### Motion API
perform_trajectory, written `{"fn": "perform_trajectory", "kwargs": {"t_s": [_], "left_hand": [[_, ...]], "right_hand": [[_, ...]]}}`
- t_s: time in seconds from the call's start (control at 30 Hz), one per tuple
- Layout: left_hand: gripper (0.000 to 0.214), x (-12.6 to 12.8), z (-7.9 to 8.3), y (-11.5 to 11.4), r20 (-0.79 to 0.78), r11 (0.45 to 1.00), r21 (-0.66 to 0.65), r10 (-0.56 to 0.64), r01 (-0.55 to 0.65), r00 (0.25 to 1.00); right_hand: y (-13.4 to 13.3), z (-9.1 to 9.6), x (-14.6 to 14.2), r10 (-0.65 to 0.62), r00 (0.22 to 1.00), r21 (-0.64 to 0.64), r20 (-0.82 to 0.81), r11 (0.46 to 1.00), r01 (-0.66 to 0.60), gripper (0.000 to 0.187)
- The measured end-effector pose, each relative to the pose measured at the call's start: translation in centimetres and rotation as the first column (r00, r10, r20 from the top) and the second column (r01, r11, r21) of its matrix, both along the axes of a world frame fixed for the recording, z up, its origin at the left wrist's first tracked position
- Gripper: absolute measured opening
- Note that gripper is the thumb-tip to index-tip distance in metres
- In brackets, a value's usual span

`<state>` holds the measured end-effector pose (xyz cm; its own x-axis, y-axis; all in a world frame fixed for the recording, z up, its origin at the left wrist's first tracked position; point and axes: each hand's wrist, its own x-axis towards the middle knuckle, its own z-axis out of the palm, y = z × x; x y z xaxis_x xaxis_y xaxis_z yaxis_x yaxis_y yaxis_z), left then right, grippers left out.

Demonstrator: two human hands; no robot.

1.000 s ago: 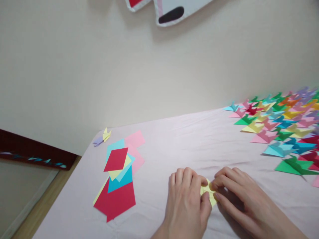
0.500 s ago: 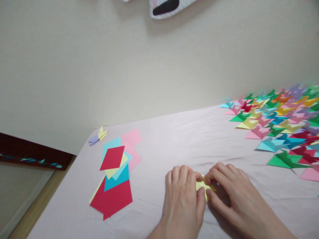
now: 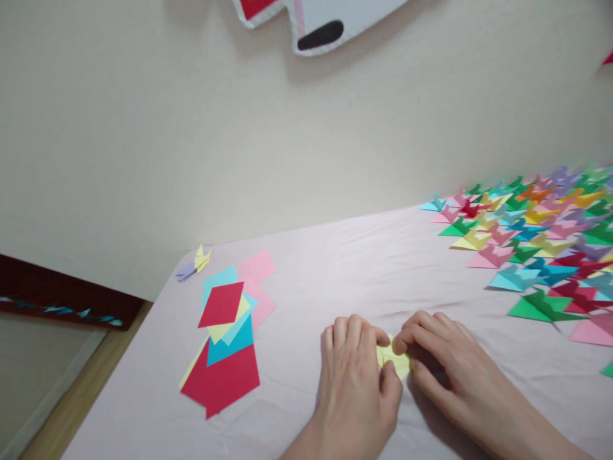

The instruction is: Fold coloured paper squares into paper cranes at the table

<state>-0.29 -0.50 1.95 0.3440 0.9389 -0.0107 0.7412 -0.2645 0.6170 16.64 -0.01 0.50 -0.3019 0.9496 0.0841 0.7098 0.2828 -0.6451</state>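
Note:
A small piece of yellow origami paper (image 3: 396, 365), partly folded, lies on the cloth between my hands. My left hand (image 3: 354, 377) rests palm down at its left side, the thumb and index finger bent onto the near and far edges. From the right, my right hand (image 3: 453, 367) presses its index fingertip on the paper's far part, with the thumb curled at the right edge. Fingers cover much of the paper, so its exact folded shape is hidden.
Left of my hands lie loose origami sheets (image 3: 230, 380) in red, blue, yellow and pink. Behind them sit a yellow and a purple folded piece (image 3: 188, 271). Many folded paper cranes (image 3: 541, 306) stand in rows at the right. A wall (image 3: 287, 160) borders the cloth-covered surface (image 3: 306, 275).
The view has shifted slightly. My right thumb has moved right, off the middle of the yellow paper, and more of the paper's near part shows, looking flatter and rounder.

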Motion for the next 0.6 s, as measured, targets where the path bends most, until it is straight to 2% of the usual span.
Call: {"fn": "perform_trajectory", "kwargs": {"t_s": [0.13, 0.33, 0.6], "left_hand": [[0.022, 0.0, 0.1, 0.0, 0.021, 1.0, -0.007, -0.009, 0.009, 1.0], [0.026, -0.3, 0.5, -0.1, -0.002, 1.0, -0.005, -0.03, 0.03, 1.0], [0.05, -1.0, 0.4, 0.2, 0.051, 0.999, -0.022, -0.046, 0.047, 0.998]], "right_hand": [[-0.2, -0.1, -0.3, -0.023, 0.998, 0.013, 0.064, 1.0, 0.022, 0.005], [-0.3, -0.3, -0.2, 0.006, 0.998, 0.002, 0.065, 1.0, -0.006, 0.009], [0.0, 0.1, 0.1, 0.045, 0.999, -0.043, 0.026, 0.998, -0.044, 0.015]]}}
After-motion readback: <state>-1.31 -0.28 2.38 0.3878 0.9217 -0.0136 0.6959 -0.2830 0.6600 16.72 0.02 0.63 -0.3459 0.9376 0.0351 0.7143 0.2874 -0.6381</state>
